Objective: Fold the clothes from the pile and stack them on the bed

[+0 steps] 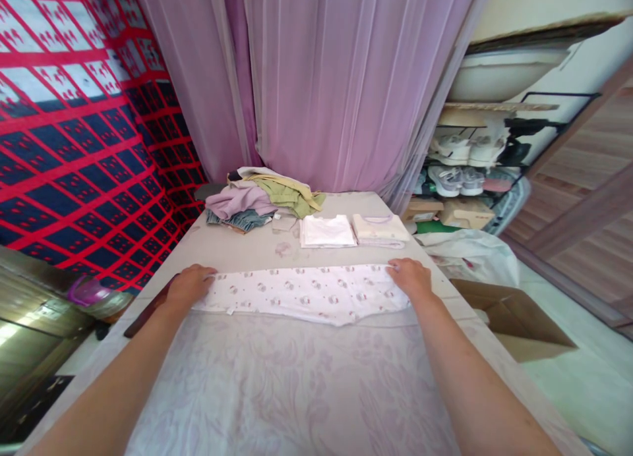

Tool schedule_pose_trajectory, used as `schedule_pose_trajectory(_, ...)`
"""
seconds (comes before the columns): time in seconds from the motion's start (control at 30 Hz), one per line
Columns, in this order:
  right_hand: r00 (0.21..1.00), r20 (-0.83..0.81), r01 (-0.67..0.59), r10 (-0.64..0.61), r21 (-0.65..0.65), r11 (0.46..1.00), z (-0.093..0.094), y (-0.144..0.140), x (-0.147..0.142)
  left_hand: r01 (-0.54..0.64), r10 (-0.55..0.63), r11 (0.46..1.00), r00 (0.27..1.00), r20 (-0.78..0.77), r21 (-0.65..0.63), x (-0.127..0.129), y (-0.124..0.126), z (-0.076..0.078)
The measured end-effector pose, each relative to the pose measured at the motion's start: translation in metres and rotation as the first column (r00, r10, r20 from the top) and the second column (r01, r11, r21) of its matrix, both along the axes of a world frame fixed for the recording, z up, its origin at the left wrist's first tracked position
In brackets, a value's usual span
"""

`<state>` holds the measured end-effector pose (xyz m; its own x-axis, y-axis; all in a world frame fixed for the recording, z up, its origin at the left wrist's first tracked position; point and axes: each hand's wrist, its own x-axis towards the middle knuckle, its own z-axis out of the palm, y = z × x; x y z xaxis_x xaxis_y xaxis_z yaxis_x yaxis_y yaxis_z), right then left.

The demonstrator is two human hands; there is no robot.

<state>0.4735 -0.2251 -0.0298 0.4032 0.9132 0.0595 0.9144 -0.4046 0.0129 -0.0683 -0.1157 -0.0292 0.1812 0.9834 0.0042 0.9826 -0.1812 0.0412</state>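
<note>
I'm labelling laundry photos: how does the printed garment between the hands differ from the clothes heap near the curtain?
The printed garment lies flat in a long strip; the clothes heap is crumpled and piled up. The printed garment is whitish with small repeated figures; the clothes heap mixes mauve, green and blue. Both rest on the same pale floral cloth.

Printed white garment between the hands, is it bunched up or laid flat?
Laid flat: the garment forms a long strip, left hand at one end, right hand at the other. Whether it is doubled, I cannot tell.
</note>
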Motion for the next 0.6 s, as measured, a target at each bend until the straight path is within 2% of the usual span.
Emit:
schedule_pose_trajectory(0.1, 0.998, 0.039, -0.048, 0.046, 0.066, 0.997, -0.003, -0.003, 0.004, 0.023, -0.022, 1.0, 0.999, -0.037, 0.021, -0.003, -0.004, -0.003)
schedule_pose_trajectory(0.23, 0.996, 0.039, -0.081, 0.076, 0.157, 0.984, -0.011, -0.009, 0.009, -0.002, 0.002, 1.0, 0.999, -0.047, 0.005, -0.002, -0.008, -0.001)
schedule_pose_trajectory(0.43, 0.988, 0.052, -0.148, 0.142, 0.135, 0.98, -0.011, -0.007, 0.015, -0.052, 0.046, 0.998, 0.99, -0.132, -0.041, 0.008, -0.007, 0.013)
schedule_pose_trajectory(0.6, 0.99, 0.107, -0.103, 0.088, 0.141, 0.985, -0.007, -0.006, 0.016, -0.094, 0.088, 0.994, 0.989, -0.122, -0.047, 0.013, -0.005, 0.018)
